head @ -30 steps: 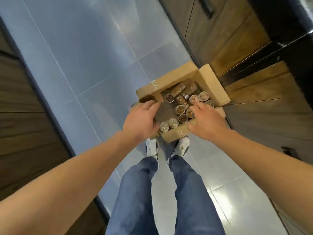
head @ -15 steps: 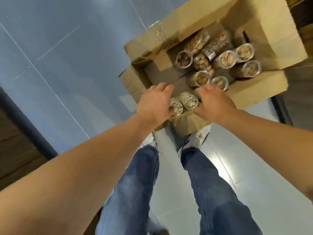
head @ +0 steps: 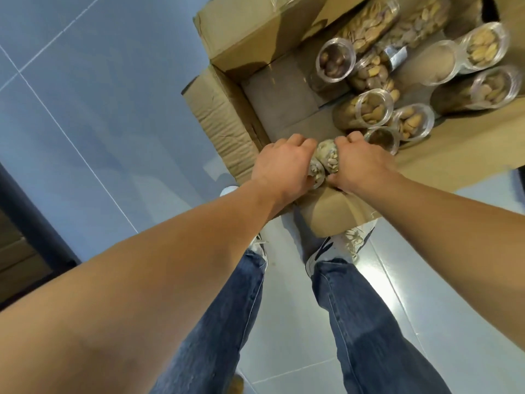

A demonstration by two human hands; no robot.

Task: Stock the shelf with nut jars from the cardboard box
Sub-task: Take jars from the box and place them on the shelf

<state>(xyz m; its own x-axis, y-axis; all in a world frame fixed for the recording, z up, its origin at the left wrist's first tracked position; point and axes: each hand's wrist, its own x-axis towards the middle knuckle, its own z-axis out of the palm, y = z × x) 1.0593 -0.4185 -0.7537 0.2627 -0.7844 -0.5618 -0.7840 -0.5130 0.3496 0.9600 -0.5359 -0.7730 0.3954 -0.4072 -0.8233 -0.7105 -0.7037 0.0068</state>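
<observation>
Since a second ago we have bent much closer, and both hands have closed down over the two nearest jars. Cardboard box (head: 227, 120) sits open on the grey tiled floor (head: 85, 95), just ahead of our shoes. Other nut jars (head: 372, 108) lie and stand across its far right half. Left hand (head: 281, 166): grip curled around the left jar (head: 317, 173). Right hand (head: 360, 166): grip wrapped on the right jar (head: 326, 153). Both jars touch, at the box's near edge.

Jars (head: 372, 109) in box (head: 227, 132), on floor (head: 85, 81).
</observation>
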